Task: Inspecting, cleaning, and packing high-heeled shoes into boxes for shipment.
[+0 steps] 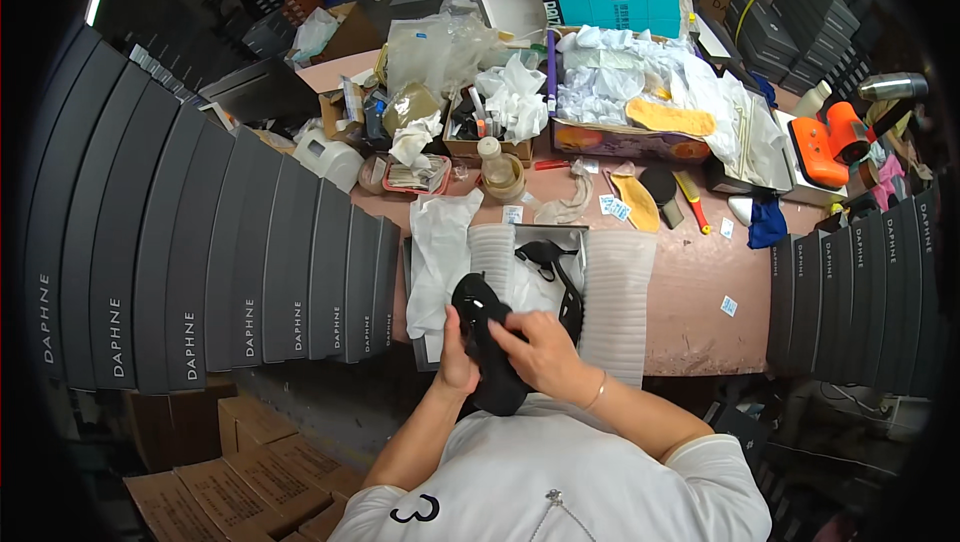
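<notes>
We hold a black shoe (490,342) in both hands at the near edge of the table (700,292), just above our white shirt (560,482). Our left hand (455,357) is closed around the shoe's left side, thumb on top. Our right hand (540,352) lies curled over the shoe's right side, fingers pressed onto its upper; a thin bracelet (598,392) sits on that wrist.

Just beyond the shoe lies an open box (530,262) lined with white paper (440,262) and foam sheet (618,292). A second black shoe (555,272) rests inside it.

To the left stands a long row of dark boxes (200,272); a shorter row (860,282) stands to the right. Brown cartons (230,472) sit near left, below the table.

Farther out, the table carries a small bottle (492,157), yellow insoles (640,202), a brush (692,202) and crumpled paper (600,82). An orange device (830,142) stands at far right, a teal box (615,2) at the far edge.
</notes>
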Motion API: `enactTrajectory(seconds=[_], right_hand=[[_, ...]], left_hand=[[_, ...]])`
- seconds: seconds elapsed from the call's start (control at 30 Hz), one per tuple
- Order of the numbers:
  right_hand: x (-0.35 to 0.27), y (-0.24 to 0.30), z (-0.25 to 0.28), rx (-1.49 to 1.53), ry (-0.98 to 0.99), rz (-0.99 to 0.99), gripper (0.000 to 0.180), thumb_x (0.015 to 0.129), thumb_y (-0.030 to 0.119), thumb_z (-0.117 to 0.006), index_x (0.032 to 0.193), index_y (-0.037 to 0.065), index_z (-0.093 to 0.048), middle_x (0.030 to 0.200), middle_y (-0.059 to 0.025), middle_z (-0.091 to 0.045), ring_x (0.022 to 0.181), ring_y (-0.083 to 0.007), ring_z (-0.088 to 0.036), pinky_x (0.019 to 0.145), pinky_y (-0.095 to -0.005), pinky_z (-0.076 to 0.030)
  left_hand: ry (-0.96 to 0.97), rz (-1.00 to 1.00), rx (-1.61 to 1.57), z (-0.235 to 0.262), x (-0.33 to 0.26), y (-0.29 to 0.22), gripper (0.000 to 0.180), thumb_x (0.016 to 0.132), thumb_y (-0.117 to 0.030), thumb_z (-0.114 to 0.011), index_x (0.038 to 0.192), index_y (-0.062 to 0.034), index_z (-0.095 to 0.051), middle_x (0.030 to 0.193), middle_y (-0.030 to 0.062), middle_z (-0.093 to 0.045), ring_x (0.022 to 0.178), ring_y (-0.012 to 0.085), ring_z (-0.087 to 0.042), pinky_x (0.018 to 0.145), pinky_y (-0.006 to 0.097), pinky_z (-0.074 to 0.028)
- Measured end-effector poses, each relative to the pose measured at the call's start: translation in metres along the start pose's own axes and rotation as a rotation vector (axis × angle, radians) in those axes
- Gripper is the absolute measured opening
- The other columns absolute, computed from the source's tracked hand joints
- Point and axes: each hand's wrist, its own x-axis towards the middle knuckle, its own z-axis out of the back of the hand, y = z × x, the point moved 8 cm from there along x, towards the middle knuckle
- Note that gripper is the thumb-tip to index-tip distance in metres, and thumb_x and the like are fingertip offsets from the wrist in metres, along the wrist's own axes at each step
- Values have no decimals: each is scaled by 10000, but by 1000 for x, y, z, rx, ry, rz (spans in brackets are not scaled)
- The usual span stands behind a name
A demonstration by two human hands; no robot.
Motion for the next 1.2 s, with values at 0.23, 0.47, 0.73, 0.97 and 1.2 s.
enactTrajectory(seconds=[0.23, 0.47, 0.73, 0.97, 1.2], right_hand=[[32, 6, 35, 59, -32, 58, 563, 658, -9, -653, 1210, 83, -595, 980, -86, -546, 849, -253, -527, 725, -358, -409], [-18, -32, 23, 130, -10, -170, 528, 671, -26, -616, 1186, 91, -622, 972, -92, -557, 868, -273, -539, 747, -359, -434], [25, -17, 21, -203, 311, 355, 379, 774, 174, -567, 1145, 144, -639, 1047, -18, -542, 925, -181, -499, 754, -337, -369], [18, 6, 8, -56, 321, 456, 422, 763, 144, -568, 1180, 145, -627, 1005, -16, -562, 890, -202, -528, 770, -335, -388], [29, 5, 12, -45, 180, 224, 429, 727, 125, -655, 1153, 93, -630, 988, -71, -577, 876, -236, -543, 735, -362, -394]], left_hand=[[26, 49, 53, -10, -3, 1, 660, 940, -641, -297, 1183, -78, -543, 1080, 51, -612, 1021, 173, -587, 894, 333, -484], [62, 70, 197, 3, 9, -12, 709, 918, -679, -286, 1156, -68, -555, 974, 60, -629, 901, 161, -610, 792, 303, -504], [-23, 158, 839, 10, 5, -9, 820, 920, -692, -169, 950, -16, -631, 771, 58, -634, 663, 137, -608, 628, 257, -500], [-11, 260, 562, 19, 2, 3, 771, 917, -692, -214, 924, -26, -603, 754, 68, -615, 640, 151, -611, 608, 283, -521], [21, 296, 249, 15, 0, 1, 737, 906, -701, -248, 1034, -54, -577, 799, 117, -634, 646, 215, -636, 618, 342, -547]])
